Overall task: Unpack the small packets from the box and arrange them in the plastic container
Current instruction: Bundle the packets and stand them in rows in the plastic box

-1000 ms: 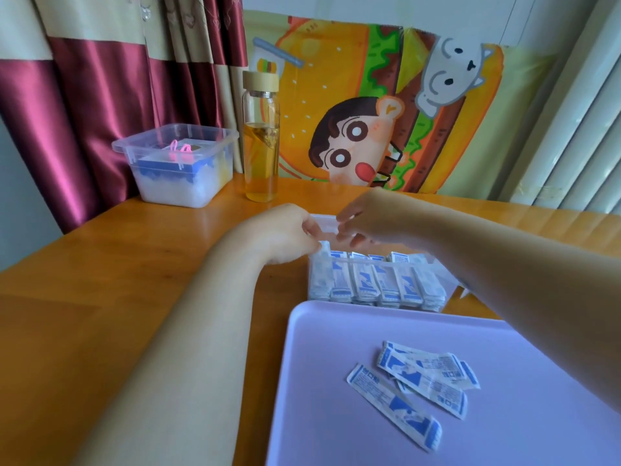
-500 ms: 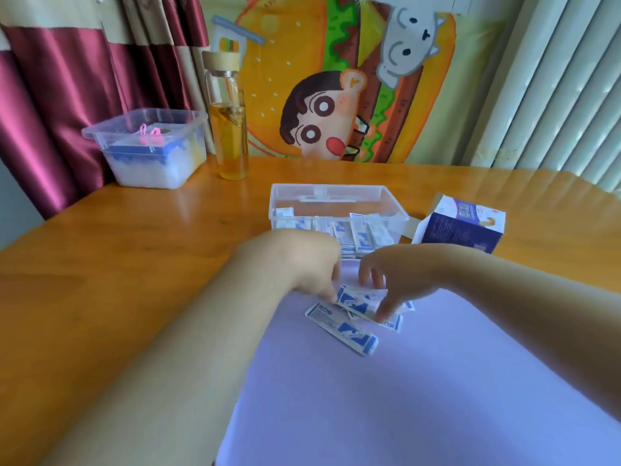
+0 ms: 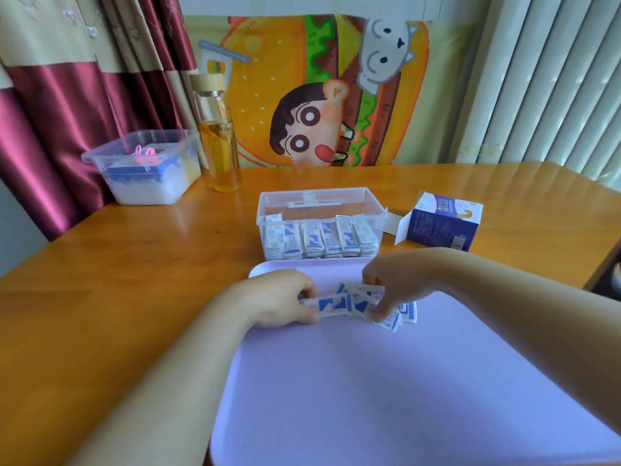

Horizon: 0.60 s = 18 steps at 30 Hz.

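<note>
Several small white-and-blue packets (image 3: 346, 302) lie bunched at the far end of a lilac tray (image 3: 386, 381). My left hand (image 3: 282, 297) pinches the left end of the bunch and my right hand (image 3: 396, 285) pinches its right end. Behind the tray stands the clear plastic container (image 3: 319, 200), open, with a row of upright packets (image 3: 321, 238) along its near wall. The purple-and-white box (image 3: 440, 222) lies on its side to the right of the container, its flap open towards it.
On the wooden table (image 3: 117, 264), a lidded plastic tub (image 3: 144, 166) sits at the back left and a glass bottle of amber liquid (image 3: 220, 136) beside it. A cartoon cloth, curtains and blinds stand behind the table. The table edge falls away at right.
Both hands left the container, came back to the tray and gathered the loose packets into one bunch between them. The view has lifted, showing the box at right.
</note>
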Motion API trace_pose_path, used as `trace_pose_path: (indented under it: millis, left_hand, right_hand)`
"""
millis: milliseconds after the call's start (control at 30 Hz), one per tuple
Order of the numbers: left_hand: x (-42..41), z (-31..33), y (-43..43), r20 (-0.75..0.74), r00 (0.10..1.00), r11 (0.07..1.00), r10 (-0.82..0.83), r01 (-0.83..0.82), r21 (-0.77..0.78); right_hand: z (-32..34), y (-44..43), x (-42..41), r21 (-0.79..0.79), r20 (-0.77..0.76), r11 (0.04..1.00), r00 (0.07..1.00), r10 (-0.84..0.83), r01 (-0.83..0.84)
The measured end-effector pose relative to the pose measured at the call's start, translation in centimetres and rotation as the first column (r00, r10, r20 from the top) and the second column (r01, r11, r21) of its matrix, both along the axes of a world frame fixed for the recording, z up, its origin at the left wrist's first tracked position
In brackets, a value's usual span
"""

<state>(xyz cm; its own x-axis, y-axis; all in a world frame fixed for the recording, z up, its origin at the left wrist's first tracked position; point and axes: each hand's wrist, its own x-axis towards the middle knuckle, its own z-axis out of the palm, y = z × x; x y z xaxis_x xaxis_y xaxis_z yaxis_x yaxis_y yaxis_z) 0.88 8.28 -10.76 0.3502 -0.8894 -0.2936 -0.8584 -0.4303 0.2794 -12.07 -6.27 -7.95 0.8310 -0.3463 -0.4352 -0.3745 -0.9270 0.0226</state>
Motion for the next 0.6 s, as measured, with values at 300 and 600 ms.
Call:
trace_pose_path:
  millis: [300,600]
  left_hand:
    - [1.5,-0.5,0.2,-0.087,0.964,0.914,0.250,-0.265,-0.306]
    - [-0.4,-2.1,-1.0,-0.051,0.987,0.906,0.152,-0.159,-0.392]
  right_hand:
    - [-0.5,-0.1,-1.1,0.063,0.059,0.996,0.996,-0.065,0.061]
    - [-1.0,1.2,-1.8,0.196,0.288,0.981,0.956,-0.058,0.000]
